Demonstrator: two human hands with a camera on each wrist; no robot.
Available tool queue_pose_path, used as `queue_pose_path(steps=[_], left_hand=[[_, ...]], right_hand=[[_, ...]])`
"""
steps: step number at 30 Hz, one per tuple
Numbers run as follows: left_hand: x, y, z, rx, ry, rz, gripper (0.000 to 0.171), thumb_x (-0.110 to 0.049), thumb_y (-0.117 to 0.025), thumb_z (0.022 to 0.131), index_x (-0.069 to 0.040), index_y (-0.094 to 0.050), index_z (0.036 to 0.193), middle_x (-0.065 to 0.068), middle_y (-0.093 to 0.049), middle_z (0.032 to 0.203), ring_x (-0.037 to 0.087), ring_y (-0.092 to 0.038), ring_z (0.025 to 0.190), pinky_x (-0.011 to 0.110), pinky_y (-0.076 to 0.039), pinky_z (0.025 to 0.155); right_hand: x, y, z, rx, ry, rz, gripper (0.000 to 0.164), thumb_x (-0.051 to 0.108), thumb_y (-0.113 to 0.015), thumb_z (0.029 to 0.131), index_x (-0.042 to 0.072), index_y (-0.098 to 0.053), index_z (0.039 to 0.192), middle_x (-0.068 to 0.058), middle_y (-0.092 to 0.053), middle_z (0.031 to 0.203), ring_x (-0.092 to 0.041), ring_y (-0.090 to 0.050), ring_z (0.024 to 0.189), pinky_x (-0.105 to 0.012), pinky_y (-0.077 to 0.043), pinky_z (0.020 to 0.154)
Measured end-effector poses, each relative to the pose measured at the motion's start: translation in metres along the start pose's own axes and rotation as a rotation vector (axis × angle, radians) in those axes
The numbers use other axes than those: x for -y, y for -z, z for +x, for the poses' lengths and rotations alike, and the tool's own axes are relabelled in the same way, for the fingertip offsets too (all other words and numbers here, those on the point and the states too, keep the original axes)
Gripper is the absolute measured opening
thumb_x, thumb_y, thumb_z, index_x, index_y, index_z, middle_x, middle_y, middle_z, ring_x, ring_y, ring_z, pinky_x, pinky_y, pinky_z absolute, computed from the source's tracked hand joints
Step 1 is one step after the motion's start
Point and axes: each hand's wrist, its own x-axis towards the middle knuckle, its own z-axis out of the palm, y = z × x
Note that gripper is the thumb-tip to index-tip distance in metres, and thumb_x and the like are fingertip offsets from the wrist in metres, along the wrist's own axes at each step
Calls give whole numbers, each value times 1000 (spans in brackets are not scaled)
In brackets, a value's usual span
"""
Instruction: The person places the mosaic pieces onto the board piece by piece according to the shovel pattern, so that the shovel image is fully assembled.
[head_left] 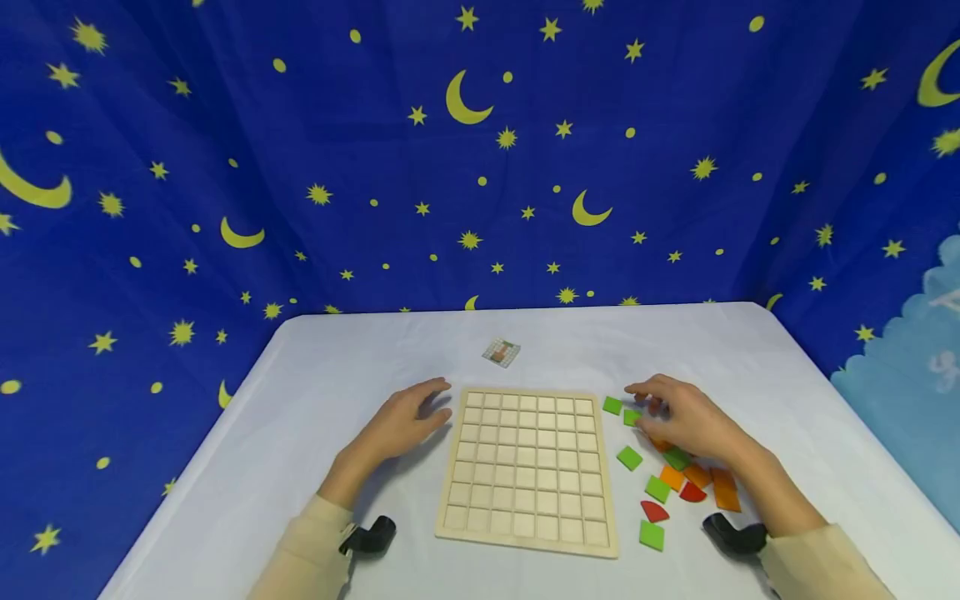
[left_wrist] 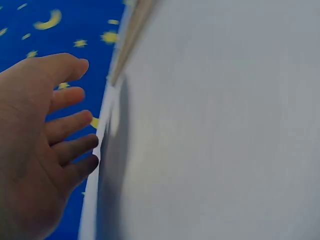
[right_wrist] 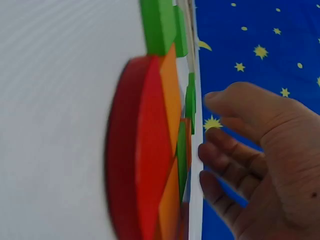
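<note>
A square wooden board (head_left: pixel 527 477) with a grid of bare cells lies on the table in the head view. My left hand (head_left: pixel 401 423) is held just left of the board, its fingers loosely bent and holding nothing; the left wrist view shows the same hand (left_wrist: pixel 35 135) above the white surface. To the board's right, my right hand (head_left: pixel 690 417) hovers over loose pieces: green squares (head_left: pixel 629 457), orange pieces (head_left: pixel 725 490) and red rounded-edge pieces (head_left: pixel 655 511). No piece shows between its fingers in the right wrist view, where a red piece (right_wrist: pixel 150 150) looms close. The hand covers part of the pile.
Beyond the board lies a small card (head_left: pixel 501 352) with a printed grid pattern. A white cloth (head_left: pixel 360 350) covers the table. Blue star-and-moon curtains (head_left: pixel 525 167) hang behind and at both sides. Black wrist cameras (head_left: pixel 369 536) sit on both wrists.
</note>
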Motion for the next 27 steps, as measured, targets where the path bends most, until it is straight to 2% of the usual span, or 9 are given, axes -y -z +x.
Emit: queue_pose_path(steps=[5,9,12,17,27], left_hand=[[2,-9,-4,-2,31,-153,47,-34,-67,91,-19,-57,134,-6,-47,142,19,-36,136,42,-29,110],[5,-15,-7,-29,50,-217,46,-34,-70,89,-23,-60,132,-7,-49,142,21,-31,138,48,-24,111],[9,-19,-6,-22,37,-161,47,-39,-69,88,-28,-59,133,-7,-47,143,22,-29,139,53,-24,110],[9,-23,-7,12,-42,-44,48,-41,-68,89,-27,-59,134,-12,-47,143,22,-24,141,56,-24,108],[6,-22,-8,12,-52,-10,50,-44,-68,88,-27,-59,134,-14,-46,143,23,-23,142,57,-25,108]], right_hand=[[-3,-6,5,43,-32,23,38,19,-77,77,15,-69,115,6,-58,93,-17,-51,83,-33,-44,70],[-3,-8,6,75,-36,37,34,17,-75,78,14,-71,112,5,-57,90,-16,-50,82,-33,-43,69],[-3,-7,7,79,-39,40,31,16,-75,79,15,-72,110,5,-58,90,-16,-50,81,-32,-43,69],[-5,-6,5,80,-36,44,29,17,-75,80,16,-73,109,6,-60,93,-15,-51,81,-32,-45,71],[-4,-6,6,85,-24,74,28,22,-76,82,18,-73,110,8,-61,95,-16,-52,82,-32,-47,73]])
